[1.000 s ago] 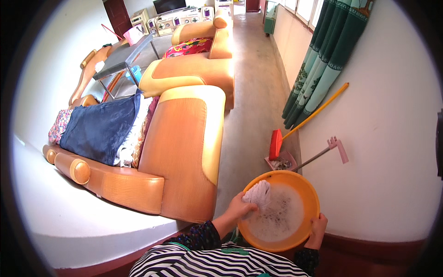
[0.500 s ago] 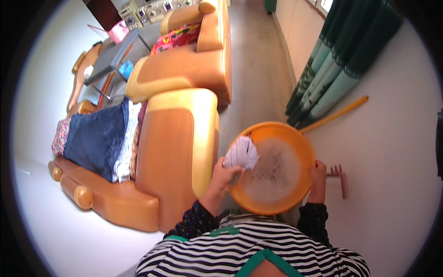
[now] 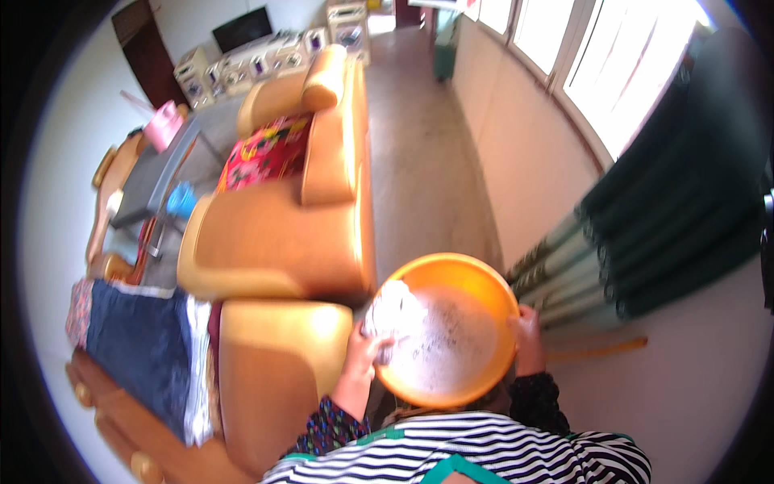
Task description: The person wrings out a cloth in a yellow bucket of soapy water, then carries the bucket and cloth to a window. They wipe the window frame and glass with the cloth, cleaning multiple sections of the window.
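Note:
An orange basin [image 3: 442,260] with cloudy, dark-specked water in it is in front of my body. My left hand [image 3: 360,356] is closed on a bunched whitish cloth [image 3: 395,310] at the basin's left rim. Whether those fingers also grip the rim is hard to make out. On the opposite side, my right hand [image 3: 528,332] is closed around the rim, partly smeared by motion.
Tan sofas [image 3: 274,242] line the left, with folded dark clothes [image 3: 141,347] on the nearer one. A floor passage [image 3: 411,153] runs ahead. To the right hang green curtains [image 3: 669,218], with a yellow stick [image 3: 601,349] below. A grey table [image 3: 153,173] stands farther left.
My view has lifted, showing more of the room ahead and the windows. The basin and cloth, still in my hands, appear lower and farther left in the picture.

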The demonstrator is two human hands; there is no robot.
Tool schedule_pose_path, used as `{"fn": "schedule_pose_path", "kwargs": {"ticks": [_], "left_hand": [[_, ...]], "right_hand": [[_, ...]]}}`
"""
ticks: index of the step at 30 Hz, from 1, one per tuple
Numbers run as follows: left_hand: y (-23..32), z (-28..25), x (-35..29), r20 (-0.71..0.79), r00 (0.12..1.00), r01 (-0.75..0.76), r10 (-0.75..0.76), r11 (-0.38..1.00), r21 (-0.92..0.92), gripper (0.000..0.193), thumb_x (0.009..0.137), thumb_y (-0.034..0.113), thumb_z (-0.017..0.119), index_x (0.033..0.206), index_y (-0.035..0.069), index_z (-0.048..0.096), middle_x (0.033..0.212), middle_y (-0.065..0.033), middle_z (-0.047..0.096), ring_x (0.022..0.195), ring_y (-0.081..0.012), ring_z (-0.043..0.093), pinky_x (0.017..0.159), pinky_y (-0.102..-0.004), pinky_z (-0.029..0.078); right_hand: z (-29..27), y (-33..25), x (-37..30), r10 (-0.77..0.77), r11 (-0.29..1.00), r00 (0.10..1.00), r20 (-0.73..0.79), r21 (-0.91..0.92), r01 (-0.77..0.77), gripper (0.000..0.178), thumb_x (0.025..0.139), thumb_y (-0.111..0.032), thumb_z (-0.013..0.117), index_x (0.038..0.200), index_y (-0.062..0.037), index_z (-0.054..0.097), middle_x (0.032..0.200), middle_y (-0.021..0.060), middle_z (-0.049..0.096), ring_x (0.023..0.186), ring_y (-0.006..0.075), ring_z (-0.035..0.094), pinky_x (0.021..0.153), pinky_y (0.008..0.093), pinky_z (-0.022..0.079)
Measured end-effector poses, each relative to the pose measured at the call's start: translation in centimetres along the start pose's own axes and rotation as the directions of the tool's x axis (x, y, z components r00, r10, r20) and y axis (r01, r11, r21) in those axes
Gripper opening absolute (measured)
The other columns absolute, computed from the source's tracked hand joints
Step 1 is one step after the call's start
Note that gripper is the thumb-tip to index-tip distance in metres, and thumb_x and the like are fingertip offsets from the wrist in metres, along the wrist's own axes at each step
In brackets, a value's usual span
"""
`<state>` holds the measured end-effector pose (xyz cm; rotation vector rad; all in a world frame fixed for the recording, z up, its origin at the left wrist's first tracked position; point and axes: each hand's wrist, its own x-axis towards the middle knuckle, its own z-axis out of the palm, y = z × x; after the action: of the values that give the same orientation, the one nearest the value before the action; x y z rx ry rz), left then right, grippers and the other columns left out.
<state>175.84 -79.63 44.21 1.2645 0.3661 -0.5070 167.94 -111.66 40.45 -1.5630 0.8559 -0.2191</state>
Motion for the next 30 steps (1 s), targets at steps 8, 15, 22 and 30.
{"fn": "schedule_pose_path", "kwargs": {"ticks": [8,15,22,30], "left_hand": [[13.0,7.6,18.0,0.057,0.998,-0.020,0.018,0.999,0.036,0.043,0.063,-0.007,0.067,0.103,-0.004,0.053,0.094,-0.0124,0.062,0.082,-0.0213,0.063,0.073,-0.0306,0.052],[19.7,13.8,36.3,0.052,0.999,-0.012,0.010,0.999,0.034,0.044,0.066,-0.006,0.064,0.109,-0.004,0.053,0.096,-0.0114,0.062,0.083,-0.0213,0.063,0.072,-0.0307,0.053],[28.4,19.5,48.4,-0.102,0.995,-0.013,0.009,0.999,-0.036,0.044,0.066,-0.004,0.063,0.109,-0.006,0.054,0.092,-0.0126,0.063,0.077,-0.0214,0.064,0.069,-0.0319,0.052],[36.0,24.7,69.7,0.007,0.999,-0.034,0.035,0.996,-0.087,0.048,0.062,-0.002,0.068,0.107,-0.005,0.052,0.092,-0.0125,0.062,0.078,-0.0210,0.062,0.071,-0.0321,0.051]], "right_hand": [[7.2,-12.3,15.7,-0.013,1.000,0.995,-0.099,-0.010,0.013,0.019,0.060,0.005,0.052,0.077,0.0055,0.061,0.065,0.0042,0.058,0.056,0.0133,0.052,0.052,0.0255,0.041],[12.7,-18.3,35.4,0.021,0.971,0.989,-0.147,-0.231,-0.055,0.019,0.064,-0.005,0.059,0.081,0.0015,0.063,0.066,0.0107,0.060,0.066,0.0204,0.059,0.063,0.0331,0.046],[19.2,-28.1,51.5,-0.004,0.936,0.996,-0.090,-0.350,-0.028,0.018,0.063,-0.009,0.059,0.077,0.0009,0.063,0.066,0.0148,0.060,0.067,0.0239,0.061,0.063,0.0345,0.046],[26.8,-33.4,70.6,0.066,0.976,0.995,-0.074,-0.200,-0.080,0.018,0.065,-0.002,0.057,0.081,0.0039,0.063,0.066,0.0078,0.060,0.062,0.0169,0.057,0.058,0.0317,0.045]]}}
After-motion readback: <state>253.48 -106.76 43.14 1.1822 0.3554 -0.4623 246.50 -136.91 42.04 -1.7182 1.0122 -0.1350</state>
